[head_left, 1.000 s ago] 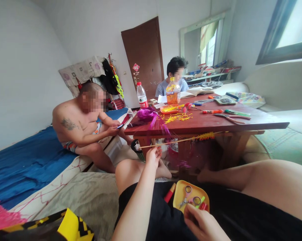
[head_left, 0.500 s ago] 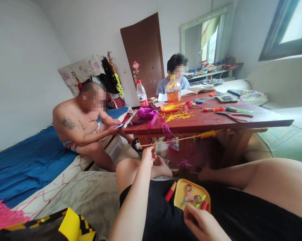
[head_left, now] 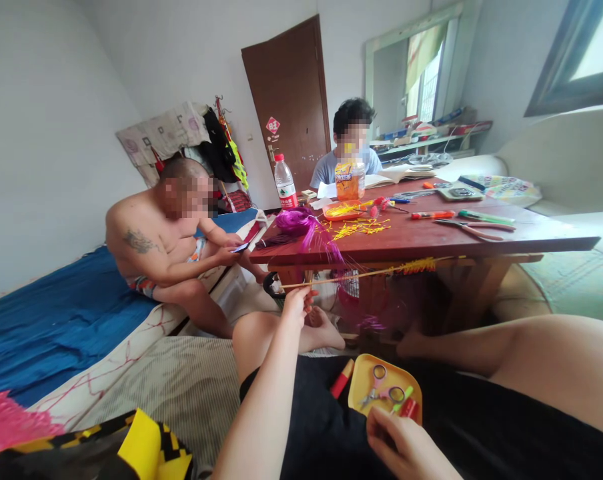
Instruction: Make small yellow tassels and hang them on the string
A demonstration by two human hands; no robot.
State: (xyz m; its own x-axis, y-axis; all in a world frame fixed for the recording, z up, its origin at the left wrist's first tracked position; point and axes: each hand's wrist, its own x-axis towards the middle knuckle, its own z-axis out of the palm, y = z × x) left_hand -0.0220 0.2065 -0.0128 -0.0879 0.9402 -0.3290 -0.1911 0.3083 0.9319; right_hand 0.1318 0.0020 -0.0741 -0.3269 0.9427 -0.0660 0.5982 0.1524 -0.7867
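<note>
My left hand (head_left: 301,305) is closed around the near end of a thin wooden stick (head_left: 364,274), held level just in front of the table edge. Yellow tufts (head_left: 415,266) cluster along the stick's far part. My right hand (head_left: 399,437) is low over my lap, fingers curled together at the near rim of a yellow tray (head_left: 363,373); whatever they hold is hidden. Inside the tray lie pink-handled scissors (head_left: 378,383) and a red piece (head_left: 410,408). A red tube with a tan end (head_left: 340,381) rests on the black cloth beside it.
On the red-brown table (head_left: 406,243) are purple strands (head_left: 301,223), yellow stems (head_left: 359,229), an orange dish (head_left: 326,212), a water bottle (head_left: 284,183), an orange drink bottle (head_left: 350,183) and pliers (head_left: 474,229). One person (head_left: 156,240) sits left with a phone; another (head_left: 321,170) sits behind the table.
The whole view has shifted slightly. Both hands keep nearly the same pose, and the stick stays in my left hand.
</note>
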